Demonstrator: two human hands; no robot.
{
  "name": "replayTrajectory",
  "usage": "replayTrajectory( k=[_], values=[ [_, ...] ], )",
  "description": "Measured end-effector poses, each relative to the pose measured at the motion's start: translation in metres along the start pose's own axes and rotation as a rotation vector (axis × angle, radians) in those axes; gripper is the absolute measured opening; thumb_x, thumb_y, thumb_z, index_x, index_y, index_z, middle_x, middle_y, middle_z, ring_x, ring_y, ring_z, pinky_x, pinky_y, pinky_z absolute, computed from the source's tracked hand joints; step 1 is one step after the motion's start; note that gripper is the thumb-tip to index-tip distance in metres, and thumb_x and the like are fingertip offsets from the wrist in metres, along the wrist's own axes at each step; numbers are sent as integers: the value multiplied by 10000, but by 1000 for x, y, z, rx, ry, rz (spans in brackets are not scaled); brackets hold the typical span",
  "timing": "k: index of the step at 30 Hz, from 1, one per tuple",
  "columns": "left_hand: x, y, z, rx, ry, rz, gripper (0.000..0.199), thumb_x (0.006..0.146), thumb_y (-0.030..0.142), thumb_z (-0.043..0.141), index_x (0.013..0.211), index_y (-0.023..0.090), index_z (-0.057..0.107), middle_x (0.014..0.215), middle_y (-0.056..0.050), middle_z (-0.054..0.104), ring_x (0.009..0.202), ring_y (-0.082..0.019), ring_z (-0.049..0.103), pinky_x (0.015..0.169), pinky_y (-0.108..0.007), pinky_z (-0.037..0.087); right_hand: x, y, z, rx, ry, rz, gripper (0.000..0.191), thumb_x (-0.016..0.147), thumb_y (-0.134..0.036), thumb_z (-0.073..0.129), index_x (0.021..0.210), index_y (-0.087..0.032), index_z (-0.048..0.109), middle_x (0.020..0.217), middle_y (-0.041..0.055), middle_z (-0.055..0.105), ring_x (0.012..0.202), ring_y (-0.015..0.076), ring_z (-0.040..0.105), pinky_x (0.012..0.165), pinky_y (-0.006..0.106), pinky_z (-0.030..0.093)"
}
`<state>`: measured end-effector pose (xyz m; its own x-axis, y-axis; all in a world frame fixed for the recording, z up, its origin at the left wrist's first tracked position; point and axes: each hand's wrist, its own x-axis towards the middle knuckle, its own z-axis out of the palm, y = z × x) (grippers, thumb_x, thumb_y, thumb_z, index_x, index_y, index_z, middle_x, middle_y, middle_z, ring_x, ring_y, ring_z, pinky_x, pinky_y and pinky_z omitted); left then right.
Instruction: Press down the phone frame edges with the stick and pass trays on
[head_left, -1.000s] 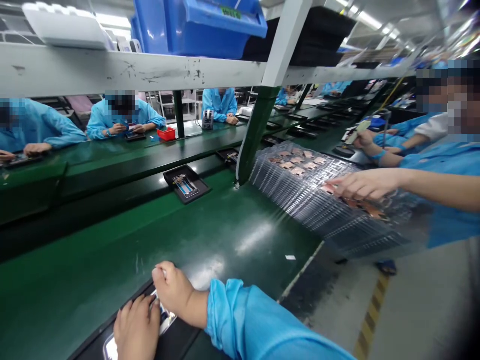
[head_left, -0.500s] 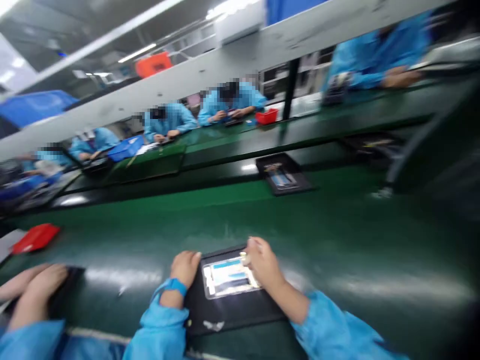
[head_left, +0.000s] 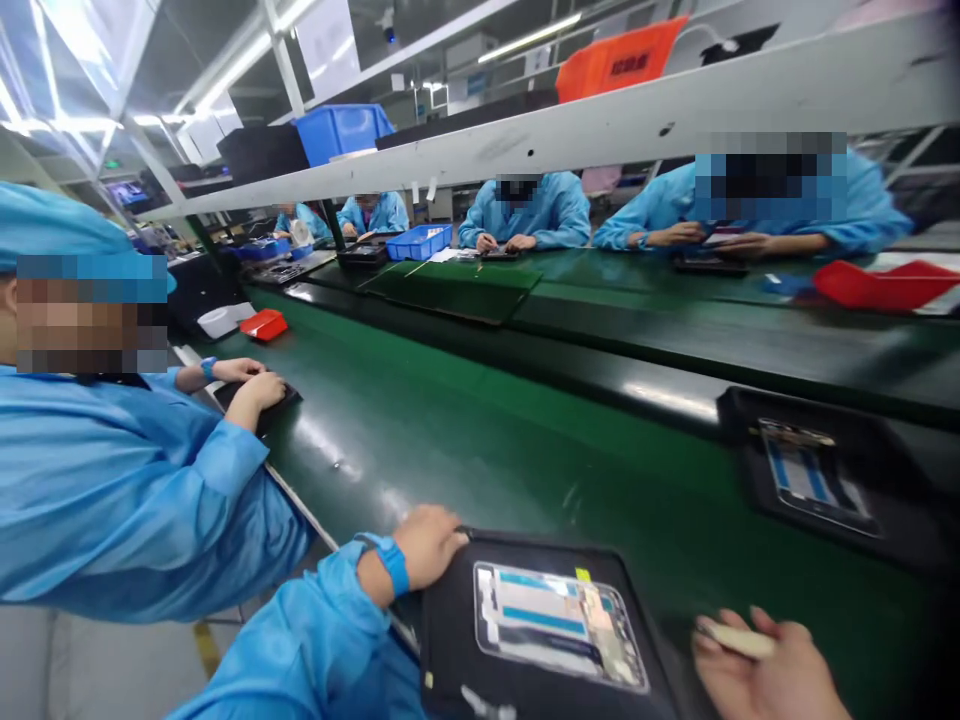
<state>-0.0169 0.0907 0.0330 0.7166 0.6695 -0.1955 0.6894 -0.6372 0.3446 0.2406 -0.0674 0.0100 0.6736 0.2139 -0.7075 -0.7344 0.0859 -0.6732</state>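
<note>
In the head view, your left hand (head_left: 429,546), banded at the wrist by a bright blue strap (head_left: 392,565), lies with its fingers bent at the far left corner of a shallow black rectangular tray (head_left: 450,620); whether it is gripping that corner or merely resting there, you cannot tell from here. Inside the tray lies a flat, silvery phone-like device with blue strips (head_left: 559,625), a small yellow-green tab (head_left: 583,575) at its far edge. A crumpled whitish scrap (head_left: 487,704) sits at the tray's near side. Your right hand (head_left: 780,670) grasps a short cream-coloured stick-like tool (head_left: 741,640) between thumb and fingers, just beside the tray's right edge and apart from the device. Beneath all this stretches a glossy dark green worktop (head_left: 450,430). Farther off to your right rests a second black tray (head_left: 900,480) bearing a similar blue-striped device (head_left: 817,475). On your left, a co-worker in a light blue smock (head_left: 135,500) has both hands at a dark flat tray (head_left: 281,400), near a small orange-red plastic bin (head_left: 264,324).
</note>
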Motion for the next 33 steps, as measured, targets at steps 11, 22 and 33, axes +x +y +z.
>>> replayTrajectory(
  k=[11,22,33],
  values=[
    [14,-81,-51,108,439,-806,479,870,207,103,1080,33,497,974,-214,576,907,-264,558,734,-384,418,-3,1,6,-4,-49,48,130,823,-199,324,722,-227,401,638,-14,449,424,110,471,351,216,393],
    [22,5,49,212,320,-334,383,851,340,314,1125,182,531,1123,-114,532,1074,-282,425,965,-446,248,1,-7,19,-185,-81,36,42,809,-256,440,785,-234,468,551,-23,478,434,125,527,399,225,471],
    [29,10,48,433,319,-269,371,821,345,359,1060,182,591,1054,-114,574,1011,-291,463,925,-441,282,72,-63,32,-1103,96,-553,289,777,-312,448,983,-141,555,842,107,596,751,224,584,647,367,484]
  ],
)
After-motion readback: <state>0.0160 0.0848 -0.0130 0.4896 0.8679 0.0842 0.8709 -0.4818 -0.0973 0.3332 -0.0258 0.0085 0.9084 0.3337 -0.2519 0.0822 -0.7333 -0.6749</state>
